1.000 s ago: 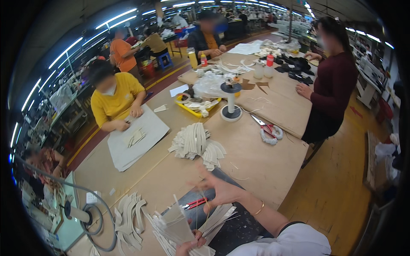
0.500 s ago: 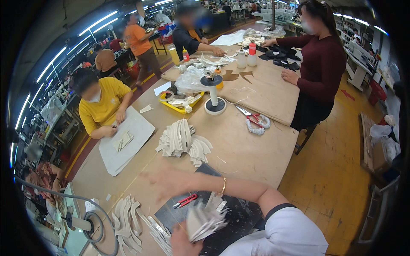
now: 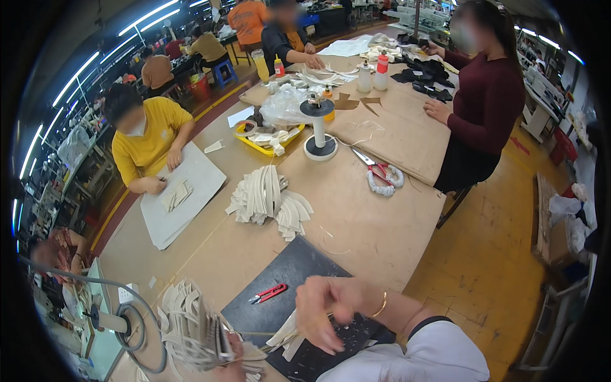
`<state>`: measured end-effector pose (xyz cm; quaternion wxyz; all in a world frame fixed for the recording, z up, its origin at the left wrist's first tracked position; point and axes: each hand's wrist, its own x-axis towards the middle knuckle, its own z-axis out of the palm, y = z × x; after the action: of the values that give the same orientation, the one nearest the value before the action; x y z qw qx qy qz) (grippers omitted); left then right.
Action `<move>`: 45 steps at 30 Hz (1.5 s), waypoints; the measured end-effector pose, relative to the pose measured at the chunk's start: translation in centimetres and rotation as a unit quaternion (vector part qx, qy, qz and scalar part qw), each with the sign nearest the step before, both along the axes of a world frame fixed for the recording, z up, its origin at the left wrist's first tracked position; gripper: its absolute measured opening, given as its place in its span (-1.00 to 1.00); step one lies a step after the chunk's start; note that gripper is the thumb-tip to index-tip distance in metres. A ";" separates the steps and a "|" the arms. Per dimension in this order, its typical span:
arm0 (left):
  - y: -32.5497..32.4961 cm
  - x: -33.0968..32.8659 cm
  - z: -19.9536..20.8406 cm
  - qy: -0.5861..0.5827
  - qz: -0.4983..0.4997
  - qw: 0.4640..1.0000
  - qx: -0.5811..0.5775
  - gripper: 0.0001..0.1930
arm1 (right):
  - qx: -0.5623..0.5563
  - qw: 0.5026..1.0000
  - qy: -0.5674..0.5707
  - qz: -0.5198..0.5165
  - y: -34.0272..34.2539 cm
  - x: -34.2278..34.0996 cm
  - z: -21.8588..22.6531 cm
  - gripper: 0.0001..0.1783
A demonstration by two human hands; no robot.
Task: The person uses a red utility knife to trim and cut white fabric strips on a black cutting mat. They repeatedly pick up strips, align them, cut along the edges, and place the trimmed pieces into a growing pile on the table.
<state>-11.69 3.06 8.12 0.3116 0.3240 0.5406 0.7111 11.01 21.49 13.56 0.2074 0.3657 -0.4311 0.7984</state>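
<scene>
At the lower left, my left hand (image 3: 234, 358) is closed round a thick bundle of cream curved fabric strips (image 3: 194, 328), which partly hides its fingers. My right hand (image 3: 328, 312) hovers low over a black cutting board (image 3: 254, 280), its fingers bent and apart. Beneath it some cream strips (image 3: 289, 337) lie fanned on the board, partly covered by the hand. Red-handled thread snips (image 3: 268, 293) rest on the board, to the left of my right hand.
Beyond the board sits a heap of cream strips (image 3: 270, 198). Red-handled scissors (image 3: 380, 175), a thread spool on a stand (image 3: 318, 130) and a yellow tray (image 3: 270, 148) stand farther back. Co-workers sit or stand round the table (image 3: 375, 242); a grey cable (image 3: 143, 309) curls at left.
My left hand has moved left and now grips the strips that lay there. My right hand has swung back right, over strips now on the board. The thread snips look unmoved on the board.
</scene>
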 end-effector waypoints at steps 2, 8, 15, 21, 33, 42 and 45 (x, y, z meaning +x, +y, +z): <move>0.3 2.4 0.3 0.039 -0.015 0.999 0.001 -0.61 | -0.211 0.975 0.055 0.046 -1.7 -1.9 -2.1 -0.36; -0.5 5.3 -0.3 0.035 0.020 0.999 -0.005 -0.53 | -0.305 0.881 -0.236 -0.275 -3.9 -4.4 -6.5 -0.17; 0.6 5.0 1.2 0.129 -0.325 0.923 -0.161 -0.39 | -0.025 0.953 -0.219 -0.209 -1.1 -2.3 -1.8 0.40; 1.2 7.1 0.3 0.273 -0.253 0.899 -0.229 -0.44 | 0.558 0.738 -0.255 -0.282 0.2 -1.9 1.1 0.09; 3.2 4.0 1.8 0.277 -0.008 0.918 -0.282 -0.49 | 0.588 0.681 -0.205 -0.384 -4.6 -0.6 4.0 -0.60; 1.4 4.9 2.4 0.289 -0.039 0.944 -0.155 -0.15 | 0.068 0.768 -0.433 -0.467 -5.0 -1.3 -3.6 -0.17; 0.3 6.0 1.8 0.171 -0.192 0.963 -0.080 -0.25 | -0.063 0.812 -0.443 -0.375 -4.3 -2.2 -7.0 -0.24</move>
<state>-5.64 3.34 9.94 0.3700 0.5121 0.5691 0.5263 8.81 17.19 6.55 0.2998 -0.2320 -0.5290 0.7593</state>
